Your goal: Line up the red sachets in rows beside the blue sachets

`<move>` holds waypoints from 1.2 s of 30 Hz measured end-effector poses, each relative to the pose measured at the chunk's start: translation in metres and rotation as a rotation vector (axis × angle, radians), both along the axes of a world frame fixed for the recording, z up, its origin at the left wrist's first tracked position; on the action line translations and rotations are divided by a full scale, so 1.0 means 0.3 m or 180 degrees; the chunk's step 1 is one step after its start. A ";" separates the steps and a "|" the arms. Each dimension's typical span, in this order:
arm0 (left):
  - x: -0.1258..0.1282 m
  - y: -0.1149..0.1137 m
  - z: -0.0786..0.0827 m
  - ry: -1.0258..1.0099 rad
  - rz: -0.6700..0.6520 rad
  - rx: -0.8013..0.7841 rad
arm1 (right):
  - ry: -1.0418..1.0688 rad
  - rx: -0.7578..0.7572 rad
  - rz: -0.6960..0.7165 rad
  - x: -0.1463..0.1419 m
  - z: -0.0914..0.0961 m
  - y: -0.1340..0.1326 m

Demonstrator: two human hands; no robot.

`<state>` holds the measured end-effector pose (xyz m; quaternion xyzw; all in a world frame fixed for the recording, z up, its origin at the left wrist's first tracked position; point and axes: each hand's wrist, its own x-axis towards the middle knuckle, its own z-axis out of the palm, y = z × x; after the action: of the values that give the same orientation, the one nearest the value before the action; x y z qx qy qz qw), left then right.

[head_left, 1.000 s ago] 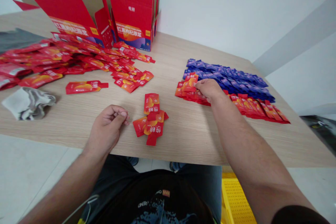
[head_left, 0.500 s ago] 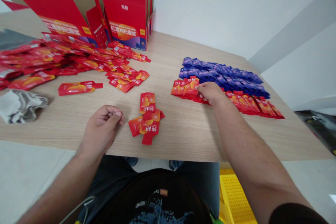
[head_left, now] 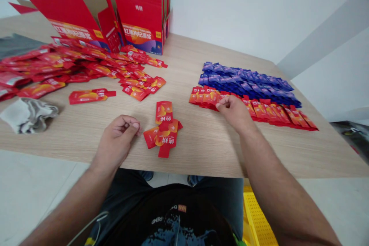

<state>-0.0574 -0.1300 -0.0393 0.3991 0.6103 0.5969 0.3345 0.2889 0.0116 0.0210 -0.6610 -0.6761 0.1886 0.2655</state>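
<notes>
My right hand (head_left: pixel 234 112) rests on the wooden table (head_left: pixel 201 146) with its fingers curled. Its fingertips touch the left end of a neat row of red sachets (head_left: pixel 259 109), and nothing shows between them. Behind that row lies a row of purple sachets (head_left: pixel 248 82). My left hand (head_left: pixel 118 138) lies near the table's front edge, loosely closed with thumb against fingers, and holds nothing. Just to its right is a small heap of red sachets (head_left: pixel 165 130).
A large loose pile of red sachets (head_left: pixel 72 65) covers the left of the table, with one single sachet (head_left: pixel 90 96) apart from it. A grey cloth (head_left: pixel 27 113) lies at the left edge. Open red cartons (head_left: pixel 141 15) stand at the back. A yellow crate (head_left: pixel 256 219) is under the table.
My right hand laid the red sachet it held onto the left end of the red row and has drawn back a little toward me. My left hand has stayed put.
</notes>
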 end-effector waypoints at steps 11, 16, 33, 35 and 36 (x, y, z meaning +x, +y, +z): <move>0.058 -0.018 0.045 0.2497 -0.1572 0.0499 | -0.0231 0.0226 0.1949 -0.228 -0.149 -0.431; 0.056 -0.015 0.034 0.2800 -0.1719 0.0513 | -0.1024 0.0757 0.2168 -0.303 -0.149 -0.388; 0.044 -0.009 0.030 0.3067 -0.1634 0.0081 | 0.0641 0.1129 0.0521 -0.015 0.053 -0.184; 0.044 -0.009 0.032 0.3087 -0.1644 0.0063 | 0.0944 0.0749 0.0112 0.064 0.085 -0.082; 0.044 -0.009 0.034 0.3096 -0.1646 0.0053 | 0.1112 0.0523 -0.0069 0.095 0.097 -0.027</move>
<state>-0.0442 -0.1326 -0.0291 0.7685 0.5719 0.2469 0.1464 0.3174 0.0033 0.0500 -0.6015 -0.6257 0.2417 0.4339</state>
